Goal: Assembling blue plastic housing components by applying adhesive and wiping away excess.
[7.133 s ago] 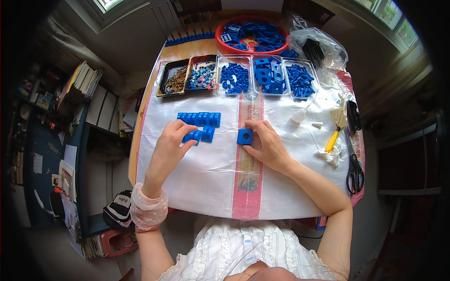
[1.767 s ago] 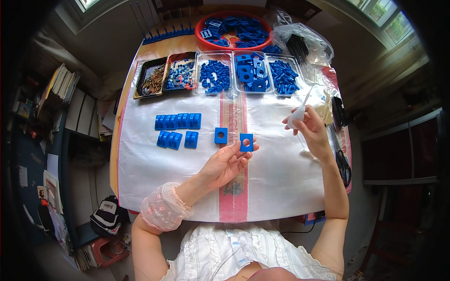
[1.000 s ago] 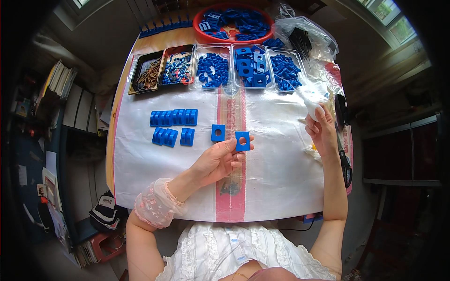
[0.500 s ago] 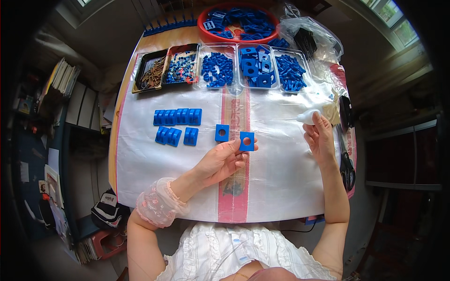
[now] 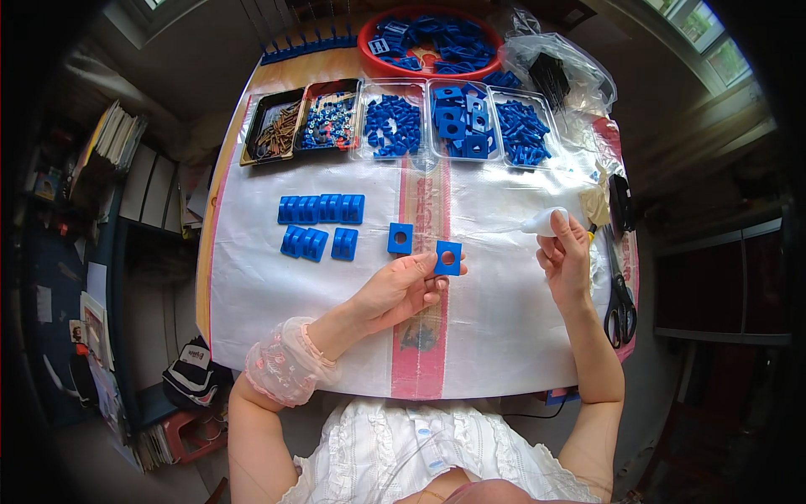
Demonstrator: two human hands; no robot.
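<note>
- Blue square plastic plate with a round centre hole (image 5: 447,258): pinched at its lower edge by the fingers (image 5: 437,270) of the left hand (image 5: 396,292), just above the white sheet on the bench (image 5: 495,311).
- White soft plastic tube with a pointed tip (image 5: 541,223): gripped in the closed fingers of the right hand (image 5: 567,265).
- Second blue holed plate (image 5: 400,238): flat on the sheet, just beside the first.
- Blue ribbed blocks (image 5: 321,209): two rows, further left.
- Black scissors (image 5: 620,298): right edge.
</note>
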